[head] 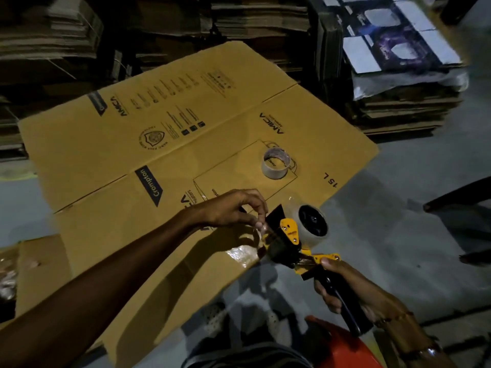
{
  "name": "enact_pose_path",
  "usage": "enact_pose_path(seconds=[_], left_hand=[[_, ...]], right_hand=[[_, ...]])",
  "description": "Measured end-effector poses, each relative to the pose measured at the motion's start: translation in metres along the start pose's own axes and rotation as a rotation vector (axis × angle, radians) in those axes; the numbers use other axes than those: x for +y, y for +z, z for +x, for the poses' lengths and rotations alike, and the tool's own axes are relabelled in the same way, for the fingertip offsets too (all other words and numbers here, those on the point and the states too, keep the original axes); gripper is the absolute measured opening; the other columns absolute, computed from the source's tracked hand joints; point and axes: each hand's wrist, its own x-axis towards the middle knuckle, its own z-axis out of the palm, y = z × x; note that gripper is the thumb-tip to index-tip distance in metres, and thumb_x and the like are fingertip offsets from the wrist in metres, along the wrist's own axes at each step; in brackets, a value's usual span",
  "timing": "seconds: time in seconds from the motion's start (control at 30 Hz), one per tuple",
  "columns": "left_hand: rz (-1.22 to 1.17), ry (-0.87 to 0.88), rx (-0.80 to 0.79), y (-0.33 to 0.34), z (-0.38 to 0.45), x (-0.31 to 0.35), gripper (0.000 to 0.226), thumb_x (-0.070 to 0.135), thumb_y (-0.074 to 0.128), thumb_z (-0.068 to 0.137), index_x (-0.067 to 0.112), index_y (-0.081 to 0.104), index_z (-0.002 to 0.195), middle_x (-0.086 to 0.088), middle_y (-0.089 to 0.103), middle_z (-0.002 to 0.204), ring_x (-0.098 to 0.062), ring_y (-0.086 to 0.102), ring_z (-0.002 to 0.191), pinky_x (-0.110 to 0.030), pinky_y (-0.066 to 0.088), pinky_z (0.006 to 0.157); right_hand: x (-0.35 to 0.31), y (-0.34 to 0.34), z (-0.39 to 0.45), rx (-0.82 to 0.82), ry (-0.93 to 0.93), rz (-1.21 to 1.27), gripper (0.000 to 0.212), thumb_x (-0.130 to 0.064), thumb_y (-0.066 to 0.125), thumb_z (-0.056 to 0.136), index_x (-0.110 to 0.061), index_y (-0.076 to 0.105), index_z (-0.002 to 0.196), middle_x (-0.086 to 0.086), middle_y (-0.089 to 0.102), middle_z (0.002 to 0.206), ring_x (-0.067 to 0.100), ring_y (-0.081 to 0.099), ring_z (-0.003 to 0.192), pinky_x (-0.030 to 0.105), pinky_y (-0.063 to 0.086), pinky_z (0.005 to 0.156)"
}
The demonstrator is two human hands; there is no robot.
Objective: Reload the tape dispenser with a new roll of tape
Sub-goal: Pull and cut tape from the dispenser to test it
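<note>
The tape dispenser is gripped by its black handle in the right hand, while clear tape at its front is pinched by the left hand.

Both bare arms are reaching forward, each hand working with curled fingers.

The left hand is arching downward from a bent wrist, its forearm stretching in from the lower left; the thumb and fingers are bunching together and their tips are pinching something small and pale, too blurred to make out. The right hand is coming in from the lower right, its fingers wrapping round a dark handle with the thumb lying along the top. Its wrist is wearing beaded bands, and the two hands are staying apart.
</note>
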Motion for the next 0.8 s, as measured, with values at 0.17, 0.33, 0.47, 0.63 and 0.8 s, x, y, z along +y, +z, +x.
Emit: enact_pose_path(seconds=[0.17,0.33,0.47,0.63,0.8], left_hand=[[-0.173,-0.106,-0.204,-0.005,0.002,0.006,0.005,0.004,0.070,0.092,0.006,0.071,0.097,-0.009,0.069,0.081,-0.007,0.059,0.067,-0.019,0.044,0.064],[-0.256,-0.247,-0.297,-0.012,0.003,0.003,0.009,0.005,0.064,0.097,0.005,0.069,0.104,-0.002,0.073,0.073,-0.011,0.068,0.063,-0.020,0.053,0.061],[-0.340,-0.272,-0.345,-0.017,0.005,-0.003,0.015,-0.002,0.062,0.096,0.006,0.072,0.102,-0.008,0.076,0.088,-0.014,0.073,0.076,-0.023,0.059,0.071],[-0.309,-0.286,-0.405,-0.019,0.003,-0.005,0.024,-0.012,0.058,0.093,-0.006,0.071,0.112,-0.001,0.077,0.090,-0.012,0.071,0.088,-0.021,0.057,0.080],[-0.408,-0.438,-0.358,-0.007,0.001,-0.012,0.024,0.013,0.062,0.099,-0.006,0.072,0.110,-0.008,0.077,0.093,-0.015,0.069,0.086,-0.022,0.058,0.079]], right_hand=[[0.001,0.007,-0.001,-0.038,-0.009,-0.019,0.083,-0.053,0.086,0.072,0.001,0.058,0.129,0.022,0.051,0.074,0.019,0.046,0.041,0.026,0.041,0.043],[0.002,0.019,0.000,0.057,-0.064,-0.105,0.075,-0.053,0.079,0.079,0.000,0.057,0.127,0.024,0.052,0.076,0.020,0.046,0.043,0.027,0.043,0.046],[0.001,0.027,-0.004,0.137,-0.134,-0.140,0.073,-0.056,0.081,0.076,-0.005,0.059,0.124,0.027,0.052,0.078,0.023,0.045,0.046,0.029,0.039,0.048],[-0.001,0.037,-0.007,0.219,-0.174,-0.204,0.064,-0.050,0.083,0.075,-0.019,0.059,0.125,0.033,0.052,0.078,0.027,0.045,0.049,0.033,0.041,0.048],[0.005,0.049,-0.009,0.344,-0.224,-0.320,0.067,-0.045,0.086,0.074,-0.029,0.052,0.130,0.023,0.054,0.067,0.031,0.047,0.050,0.038,0.041,0.049]])
